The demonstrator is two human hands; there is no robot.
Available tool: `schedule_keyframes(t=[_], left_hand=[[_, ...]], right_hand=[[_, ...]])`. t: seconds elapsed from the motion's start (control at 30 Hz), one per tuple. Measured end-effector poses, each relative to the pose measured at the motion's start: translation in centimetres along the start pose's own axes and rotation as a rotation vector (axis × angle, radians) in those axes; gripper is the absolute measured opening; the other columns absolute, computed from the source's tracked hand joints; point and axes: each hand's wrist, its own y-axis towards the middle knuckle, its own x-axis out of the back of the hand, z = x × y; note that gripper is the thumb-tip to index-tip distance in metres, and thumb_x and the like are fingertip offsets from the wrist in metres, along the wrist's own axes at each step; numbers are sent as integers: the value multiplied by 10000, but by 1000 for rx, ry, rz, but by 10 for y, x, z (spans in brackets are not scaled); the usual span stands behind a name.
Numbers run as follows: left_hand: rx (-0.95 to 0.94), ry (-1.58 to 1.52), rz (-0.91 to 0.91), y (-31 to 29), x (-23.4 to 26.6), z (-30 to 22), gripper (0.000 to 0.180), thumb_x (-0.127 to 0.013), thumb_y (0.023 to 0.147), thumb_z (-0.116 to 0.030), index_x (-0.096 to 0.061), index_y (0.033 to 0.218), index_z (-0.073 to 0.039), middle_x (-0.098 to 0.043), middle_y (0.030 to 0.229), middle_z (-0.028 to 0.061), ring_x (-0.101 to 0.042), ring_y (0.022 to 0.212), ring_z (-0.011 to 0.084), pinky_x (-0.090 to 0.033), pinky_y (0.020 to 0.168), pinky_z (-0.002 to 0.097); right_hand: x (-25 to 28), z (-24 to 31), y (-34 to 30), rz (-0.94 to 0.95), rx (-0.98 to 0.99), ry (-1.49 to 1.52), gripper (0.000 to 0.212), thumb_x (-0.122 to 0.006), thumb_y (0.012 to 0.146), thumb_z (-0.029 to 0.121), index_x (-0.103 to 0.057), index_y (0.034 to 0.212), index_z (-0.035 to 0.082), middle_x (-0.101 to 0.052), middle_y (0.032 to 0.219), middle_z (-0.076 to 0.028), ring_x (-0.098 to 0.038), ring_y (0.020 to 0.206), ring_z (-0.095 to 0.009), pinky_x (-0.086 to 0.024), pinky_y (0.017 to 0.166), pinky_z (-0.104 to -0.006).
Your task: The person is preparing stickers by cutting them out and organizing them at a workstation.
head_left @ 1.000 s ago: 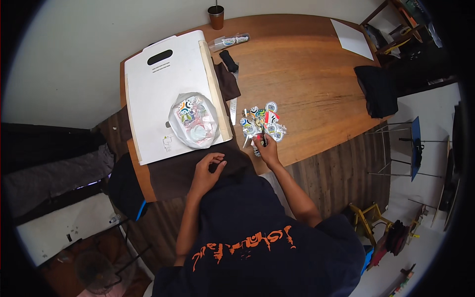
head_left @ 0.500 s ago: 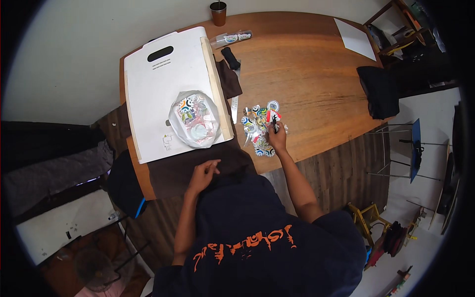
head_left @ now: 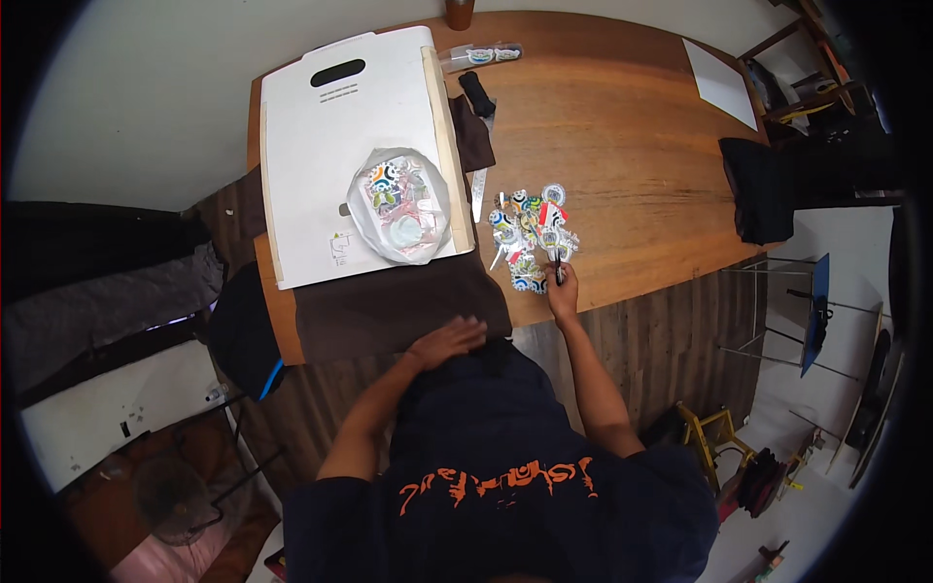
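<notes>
My right hand (head_left: 564, 293) is closed round a small dark tool (head_left: 559, 266) with a narrow tip; it could be a pair of scissors, but the shape is too small to be sure. The tool is over the near side of a loose pile of colourful printed cutouts (head_left: 530, 233). Fingers stretched out, my left hand (head_left: 450, 340) holds nothing at the near edge of dark brown cloth (head_left: 398, 311). Beyond that hand, an open clear plastic bag (head_left: 356, 209) with more printed pieces lies on a white board (head_left: 301, 165).
A metal ruler (head_left: 478, 194) lies beside the board. Farther back are a black rolled bundle (head_left: 476, 94), a clear packet (head_left: 481, 56) and a brown cup (head_left: 460, 14). Dark folded cloth (head_left: 758, 189) and a white sheet (head_left: 719, 83) lie right on the wooden table (head_left: 622, 146).
My right hand has drawn back toward the near side of the pile, still with the dark tool. My left hand has moved right and its fingers have stretched out. The whole view has shifted slightly.
</notes>
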Motion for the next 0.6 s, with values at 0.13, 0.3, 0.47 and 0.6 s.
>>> schedule_keyframes(t=[0.13,0.3,0.47,0.6], left_hand=[[-147,127,79,-5,38,-32,509,-426,992,-107,-398,1499,-133,-393,1532,155,-318,1460,309,-266,1200,464],[138,315,-429,-2,42,-61,489,-497,955,-43,-494,1436,-129,-377,1553,139,-339,1444,353,-277,1187,494],[108,-113,-147,-27,23,-51,319,-566,1001,-202,-638,1289,-83,-534,1430,146,-478,1362,253,-406,1103,390],[441,-790,-278,-76,46,-86,347,-524,1041,-249,-595,1349,-105,-527,1442,124,-467,1366,226,-364,1129,366]], right_hand=[[4,7,-5,-46,-51,39,168,-618,949,105,-601,1086,11,-664,898,-51,-603,800,-105,-487,699,-285],[10,15,9,-85,-105,48,177,-629,947,114,-596,1090,16,-651,889,-50,-597,796,-112,-484,706,-290],[13,4,31,-125,-29,17,191,-638,945,125,-592,1099,20,-647,892,-66,-603,822,-138,-491,741,-308],[22,-4,34,-168,-11,20,196,-630,952,129,-592,1116,28,-648,925,-56,-601,847,-128,-485,762,-292]])
